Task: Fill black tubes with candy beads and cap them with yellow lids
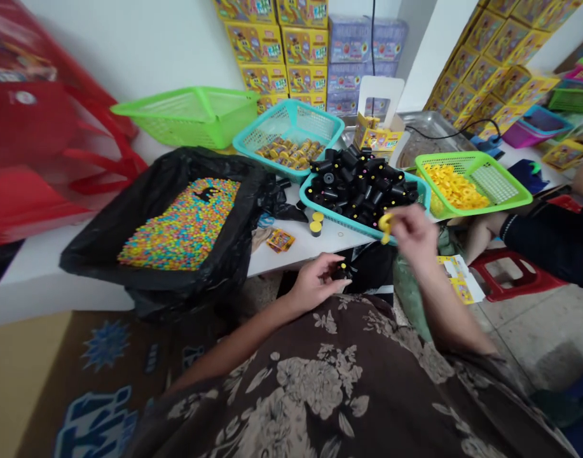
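Observation:
Held above my lap, my left hand (320, 280) is closed on a small black plastic piece (344, 270) with a yellow dot on it. My right hand (415, 235) pinches a curved yellow plastic piece (385, 227) in front of the near rim of a blue basket (341, 221). That basket is heaped with black cylindrical pieces (362, 181), some with yellow or pink dots. Further right, a green basket (505, 191) holds many yellow plastic pieces (456, 186) like the one in my right hand.
At left, a container lined with a black bag (88, 235) holds colourful candies (186, 222). Behind stand a blue basket (246, 143) of small tubes and a green basket (152, 121). Yellow boxes (305, 44) are stacked at the wall. Another person's arm (548, 238) reaches in at right.

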Motion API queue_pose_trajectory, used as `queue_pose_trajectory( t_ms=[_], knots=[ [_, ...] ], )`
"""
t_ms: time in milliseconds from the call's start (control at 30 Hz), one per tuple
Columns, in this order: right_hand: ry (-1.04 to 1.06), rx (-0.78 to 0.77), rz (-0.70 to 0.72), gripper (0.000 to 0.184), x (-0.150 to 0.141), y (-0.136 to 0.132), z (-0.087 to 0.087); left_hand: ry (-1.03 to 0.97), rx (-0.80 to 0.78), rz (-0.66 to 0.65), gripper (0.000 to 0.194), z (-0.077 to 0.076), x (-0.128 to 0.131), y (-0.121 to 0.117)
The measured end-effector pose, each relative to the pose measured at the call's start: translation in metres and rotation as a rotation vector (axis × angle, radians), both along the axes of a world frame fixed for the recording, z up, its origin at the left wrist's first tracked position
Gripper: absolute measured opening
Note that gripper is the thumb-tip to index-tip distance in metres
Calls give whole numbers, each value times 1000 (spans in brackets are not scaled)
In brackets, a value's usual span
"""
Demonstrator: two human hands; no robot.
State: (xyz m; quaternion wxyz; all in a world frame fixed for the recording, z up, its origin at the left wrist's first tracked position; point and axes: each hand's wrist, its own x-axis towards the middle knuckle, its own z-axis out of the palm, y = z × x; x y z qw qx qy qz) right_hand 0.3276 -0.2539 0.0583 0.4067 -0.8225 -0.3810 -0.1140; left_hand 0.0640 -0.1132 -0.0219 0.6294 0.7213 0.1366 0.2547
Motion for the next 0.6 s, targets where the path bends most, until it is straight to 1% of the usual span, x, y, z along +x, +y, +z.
queue_pose_trajectory(
  t_ms=[33, 67, 133, 200, 300, 400, 500, 600],
  knots=[
    [-47, 66, 175, 25, -33, 5, -10, -4, 21, -52, 42, 5, 0, -1],
    [-81, 106, 308, 23, -62, 10, -19, -7, 31, -100, 40, 9, 0, -3],
    [-71, 146, 463, 24, -104, 18, -35, -12, 9, -158, 39, 15, -2, -4],
    [-12, 165, 540, 22, -123, 24, -42, -4, -57, -158, 40, 15, -7, -4],
    [120, 196, 597, 13, -129, 28, -44, 12, -157, -108, 41, 11, -14, -2],
    [316, 207, 631, 12, -129, 34, -46, -1, -171, -57, 43, 6, -19, 0],
    [630, 205, 635, 23, -131, 45, -54, -44, -160, 1, 45, 5, -20, 3],
    [899, 268, 638, 34, -134, 56, -61, -91, -185, 29, 46, 6, -20, 7]
  ],
)
